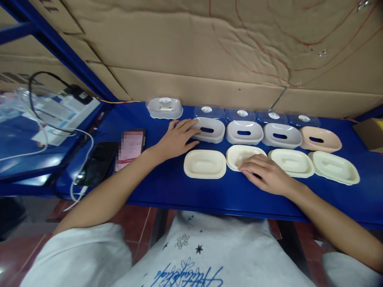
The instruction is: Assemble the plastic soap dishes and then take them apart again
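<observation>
My left hand (pixel 179 137) has its fingers spread at the left end of a light grey slotted dish (pixel 220 130), the leftmost of the middle row. My right hand (pixel 263 171) is bent over the right part of a cream tray (pixel 233 157), second from left in the front row; whether its fingers grip the rim is unclear. Another cream tray (pixel 205 164) lies left of it, and two more, including one (pixel 293 162), lie to the right. Further grey dishes and a peach dish (pixel 321 138) continue the middle row. Clear lids (pixel 241 115) with round stickers stand behind them.
An assembled grey case (pixel 164 108) stands at the back left. Two phones, one dark (pixel 98 161) and one with a lit screen (pixel 131 145), lie left near white cables and a power strip (pixel 66 115). A cardboard box (pixel 371 133) is at the right edge.
</observation>
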{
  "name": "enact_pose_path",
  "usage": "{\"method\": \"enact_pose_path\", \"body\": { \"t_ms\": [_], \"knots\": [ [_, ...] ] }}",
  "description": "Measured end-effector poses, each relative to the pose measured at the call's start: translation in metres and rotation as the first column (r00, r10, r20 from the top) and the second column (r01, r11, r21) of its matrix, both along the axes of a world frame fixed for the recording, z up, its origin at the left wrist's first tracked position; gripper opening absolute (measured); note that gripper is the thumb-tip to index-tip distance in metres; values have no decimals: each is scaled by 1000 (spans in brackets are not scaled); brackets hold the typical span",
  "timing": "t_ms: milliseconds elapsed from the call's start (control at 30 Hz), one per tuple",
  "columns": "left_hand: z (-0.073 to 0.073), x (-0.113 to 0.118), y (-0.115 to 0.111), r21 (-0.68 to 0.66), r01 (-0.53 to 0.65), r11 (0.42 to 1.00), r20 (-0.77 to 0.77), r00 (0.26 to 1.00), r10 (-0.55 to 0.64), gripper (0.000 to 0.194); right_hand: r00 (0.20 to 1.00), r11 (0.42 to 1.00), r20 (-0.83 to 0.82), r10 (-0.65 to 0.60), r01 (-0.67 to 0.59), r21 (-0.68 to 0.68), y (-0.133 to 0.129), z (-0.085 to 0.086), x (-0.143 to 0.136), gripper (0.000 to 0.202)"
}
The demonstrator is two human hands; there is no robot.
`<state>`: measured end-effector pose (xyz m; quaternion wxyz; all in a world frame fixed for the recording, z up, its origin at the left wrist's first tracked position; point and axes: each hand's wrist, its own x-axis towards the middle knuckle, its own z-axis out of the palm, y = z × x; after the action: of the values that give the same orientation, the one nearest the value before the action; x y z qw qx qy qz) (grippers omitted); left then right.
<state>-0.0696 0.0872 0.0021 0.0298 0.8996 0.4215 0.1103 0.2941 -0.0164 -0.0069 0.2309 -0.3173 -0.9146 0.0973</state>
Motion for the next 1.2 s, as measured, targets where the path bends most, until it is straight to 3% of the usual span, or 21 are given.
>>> {"method": "enact_pose_path", "body": {
  "t_ms": [167,333,467,667,800,967,1100,1200],
  "knots": [
    [-6,2,-3,13,38,999,137,990,-40,16,1000,998,-1,10,-10,68,-1,1,1,17],
    [19,1,-21,61,195,979,376,904,-204,14,1000,995,17,15,-16,98,-1,2,-1,14],
    [40,1,-40,73,429,901,249,866,-433,13,999,996,36,17,-20,87,-1,2,0,15],
    [45,2,-56,-73,460,885,18,888,-460,5,999,998,32,20,-22,62,-1,1,1,18],
    [47,-4,-57,-211,405,889,-34,906,-421,17,1000,999,28,11,-12,41,-1,1,1,20],
    [49,-2,-60,-212,371,904,-56,919,-391,39,999,999,37,13,-15,44,0,3,0,19],
    [39,7,-63,-159,348,924,-27,934,-357,69,999,999,49,14,-16,38,-1,2,1,19],
    [30,11,-64,-224,349,910,-34,930,-365,74,999,999,52,9,-11,30,-1,2,2,20]
  ]
}}
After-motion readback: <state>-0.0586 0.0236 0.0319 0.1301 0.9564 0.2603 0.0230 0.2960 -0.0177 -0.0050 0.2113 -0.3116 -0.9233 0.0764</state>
